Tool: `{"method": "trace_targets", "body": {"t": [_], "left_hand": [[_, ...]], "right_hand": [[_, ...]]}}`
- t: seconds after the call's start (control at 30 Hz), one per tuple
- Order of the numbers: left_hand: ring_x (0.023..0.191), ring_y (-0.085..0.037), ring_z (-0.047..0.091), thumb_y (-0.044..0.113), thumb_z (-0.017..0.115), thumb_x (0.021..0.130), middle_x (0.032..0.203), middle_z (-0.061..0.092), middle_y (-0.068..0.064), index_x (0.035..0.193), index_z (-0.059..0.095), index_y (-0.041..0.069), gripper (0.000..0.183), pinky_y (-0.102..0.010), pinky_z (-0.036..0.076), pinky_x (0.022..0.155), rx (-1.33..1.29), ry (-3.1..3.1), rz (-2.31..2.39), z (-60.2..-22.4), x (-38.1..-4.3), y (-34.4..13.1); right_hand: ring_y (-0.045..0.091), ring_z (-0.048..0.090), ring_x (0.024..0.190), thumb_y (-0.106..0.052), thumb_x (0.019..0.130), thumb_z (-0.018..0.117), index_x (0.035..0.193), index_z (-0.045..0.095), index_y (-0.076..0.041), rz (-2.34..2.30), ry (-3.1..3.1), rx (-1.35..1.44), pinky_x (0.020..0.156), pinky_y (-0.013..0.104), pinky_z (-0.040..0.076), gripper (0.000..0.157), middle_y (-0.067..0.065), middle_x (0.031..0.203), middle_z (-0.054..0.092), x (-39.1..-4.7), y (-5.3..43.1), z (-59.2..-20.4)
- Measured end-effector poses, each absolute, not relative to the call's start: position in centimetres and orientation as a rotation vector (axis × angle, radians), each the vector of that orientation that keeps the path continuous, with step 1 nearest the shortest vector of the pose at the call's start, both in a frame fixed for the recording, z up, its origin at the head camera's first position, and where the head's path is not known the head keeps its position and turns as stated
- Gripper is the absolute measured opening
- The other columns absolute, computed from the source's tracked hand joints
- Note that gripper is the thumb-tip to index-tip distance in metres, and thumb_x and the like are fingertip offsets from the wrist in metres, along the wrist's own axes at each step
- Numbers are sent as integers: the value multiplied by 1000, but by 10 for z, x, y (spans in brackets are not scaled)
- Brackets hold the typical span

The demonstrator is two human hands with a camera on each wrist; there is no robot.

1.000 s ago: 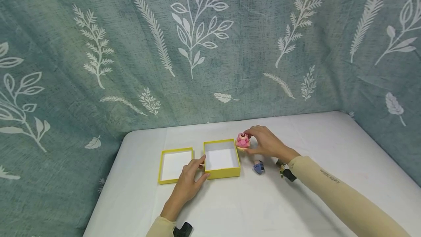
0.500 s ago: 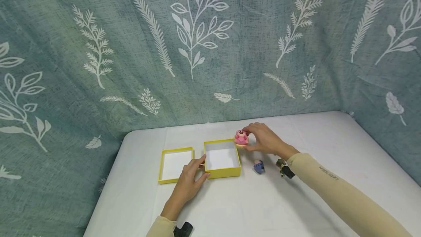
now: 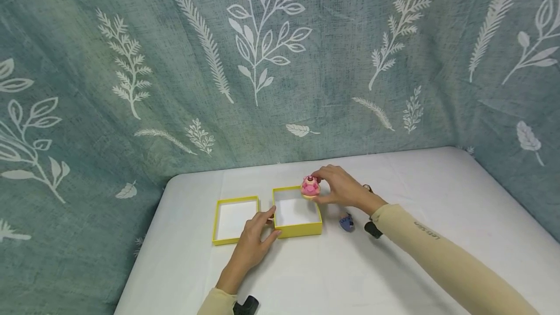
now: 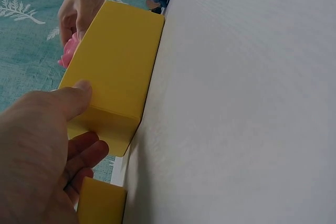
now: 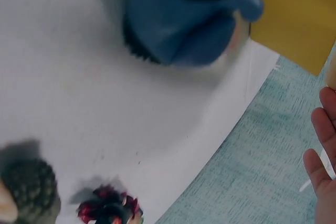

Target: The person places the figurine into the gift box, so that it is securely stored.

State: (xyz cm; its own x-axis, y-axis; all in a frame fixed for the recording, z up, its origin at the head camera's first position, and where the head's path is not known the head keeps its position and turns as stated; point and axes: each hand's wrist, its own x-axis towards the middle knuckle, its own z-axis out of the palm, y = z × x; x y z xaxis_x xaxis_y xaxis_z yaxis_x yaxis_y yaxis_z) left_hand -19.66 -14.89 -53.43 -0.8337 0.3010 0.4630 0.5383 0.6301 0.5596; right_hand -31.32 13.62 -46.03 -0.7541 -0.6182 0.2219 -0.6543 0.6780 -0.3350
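Observation:
A pink bear figurine (image 3: 310, 186) is pinched between the thumb and fingers of my right hand (image 3: 343, 189), over the right rim of an open yellow box (image 3: 302, 230) with a white inside. My left hand (image 3: 253, 243) holds that box by its front left corner. In the left wrist view, its thumb presses the yellow face and its fingers curl along the adjoining side. A blue figurine (image 3: 347, 222) lies on the table right of the box; it looms large and blurred in the right wrist view.
Left of the box lies a shallow yellow-rimmed lid (image 3: 215, 222), white side up. The right wrist view also shows a dark green bumpy-topped figurine (image 5: 32, 190) and a dark red one (image 5: 113, 207) on the white table (image 3: 332, 276). A leaf-patterned curtain (image 3: 280, 62) hangs behind.
My right hand has moved left with the pink bear figurine, from beside the box to over its right rim. The left hand stays at the box corner.

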Motion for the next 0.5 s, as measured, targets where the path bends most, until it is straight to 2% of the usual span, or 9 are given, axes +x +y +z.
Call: {"method": "trace_targets", "body": {"t": [0.2, 0.5], "left_hand": [[102, -16, 64, 22, 73, 89, 119, 64, -6, 144, 48, 10, 62, -39, 46, 90, -646, -2548, -1021, -536, -197, -149], [102, -15, 65, 21, 73, 89, 119, 64, -8, 146, 46, 14, 64, -39, 45, 88, -662, -2532, -1035, -534, -197, -149]], "right_hand": [[23, 58, 105, -43, 79, 76, 126, 62, -7, 622, -2801, 1101, 97, 48, 43, 61, 2, 109, 66, -310, 124, -461], [20, 58, 99, -41, 77, 78, 123, 64, -8, 608, -2759, 1159, 93, 43, 45, 59, -1, 103, 66, -308, 110, -466]]}}
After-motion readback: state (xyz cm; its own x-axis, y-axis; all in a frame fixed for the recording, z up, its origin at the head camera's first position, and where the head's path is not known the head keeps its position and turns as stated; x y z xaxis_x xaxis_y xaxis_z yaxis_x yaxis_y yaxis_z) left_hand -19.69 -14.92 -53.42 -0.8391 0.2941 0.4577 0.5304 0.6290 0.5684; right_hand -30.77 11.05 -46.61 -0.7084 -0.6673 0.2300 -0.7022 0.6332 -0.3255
